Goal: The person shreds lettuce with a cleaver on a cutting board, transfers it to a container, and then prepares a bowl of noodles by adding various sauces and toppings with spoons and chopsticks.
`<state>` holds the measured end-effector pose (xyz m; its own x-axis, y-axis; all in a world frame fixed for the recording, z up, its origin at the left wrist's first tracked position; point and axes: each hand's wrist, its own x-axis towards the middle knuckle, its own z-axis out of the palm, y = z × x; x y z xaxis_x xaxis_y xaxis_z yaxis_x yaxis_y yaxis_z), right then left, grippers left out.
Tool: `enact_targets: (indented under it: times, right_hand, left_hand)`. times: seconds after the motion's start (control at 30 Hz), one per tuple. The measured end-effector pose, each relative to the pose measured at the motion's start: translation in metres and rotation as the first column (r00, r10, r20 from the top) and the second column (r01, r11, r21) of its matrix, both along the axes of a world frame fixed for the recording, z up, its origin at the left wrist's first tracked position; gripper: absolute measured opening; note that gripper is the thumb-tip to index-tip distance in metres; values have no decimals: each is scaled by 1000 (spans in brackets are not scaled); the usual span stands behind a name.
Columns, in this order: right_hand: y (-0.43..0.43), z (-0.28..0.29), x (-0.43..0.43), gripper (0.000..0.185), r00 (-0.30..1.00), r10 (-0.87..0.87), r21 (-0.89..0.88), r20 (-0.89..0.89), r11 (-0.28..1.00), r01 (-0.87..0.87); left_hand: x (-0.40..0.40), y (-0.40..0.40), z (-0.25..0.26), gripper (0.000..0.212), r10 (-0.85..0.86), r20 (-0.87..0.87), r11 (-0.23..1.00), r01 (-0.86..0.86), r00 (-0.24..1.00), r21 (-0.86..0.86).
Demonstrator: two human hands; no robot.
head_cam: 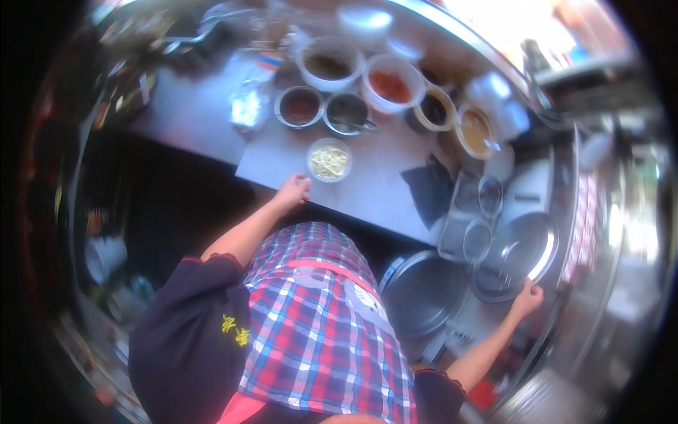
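My right hand (528,301) grips the near rim of a large round metal lid (529,246), which is tilted over the right side of the worktop. Just left of this lid, a wide metal pot (424,291) stands uncovered, and its inside looks dark. My left hand (294,191) is at the front edge of the steel counter (371,196), fingers loosely curled; blur hides whether anything is between them. Close beyond it sits a clear round bowl (329,160) of pale shredded food or noodles, apart from the hand.
Behind the bowl stand two metal containers (299,107) of sauce or seasoning, white tubs (393,85) and a tan-sauce container (475,131). A dark cloth (430,191) lies on the counter's right. Round strainers or rings (478,239) rest in a metal tray beside the lid.
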<state>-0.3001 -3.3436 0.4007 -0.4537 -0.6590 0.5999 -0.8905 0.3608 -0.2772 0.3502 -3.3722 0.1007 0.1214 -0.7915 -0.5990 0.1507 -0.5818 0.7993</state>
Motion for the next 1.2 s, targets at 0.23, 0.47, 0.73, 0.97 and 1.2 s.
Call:
enact_targets:
  times: [0.23, 0.47, 0.73, 0.97, 1.2]
  right_hand:
    - [156, -1, 92, 29, 978, -199, 8, 57, 980, 199]
    - [373, -131, 91, 21, 489, -295, -61, 821, 805, 589]
    - [401, -295, 168, 34, -226, 178, 113, 958, 489, 865]
    - [267, -352, 187, 38, -557, -88, 447, 826, 705, 551]
    - [215, -307, 168, 37, 30, -835, 810, 549, 523, -266]
  left_hand:
    - [32, -5, 16, 53, 42, -20, 995, -40, 999, 87]
    - [34, -25, 20, 37, -81, -22, 997, 81, 996, -5]
    - [21, -27, 37, 18, -141, -14, 981, 138, 990, -140]
    - [-25, -16, 84, 20, -117, -159, 989, 100, 980, -108]
    - [-56, 4, 155, 40, -139, -245, 984, 106, 960, -142]
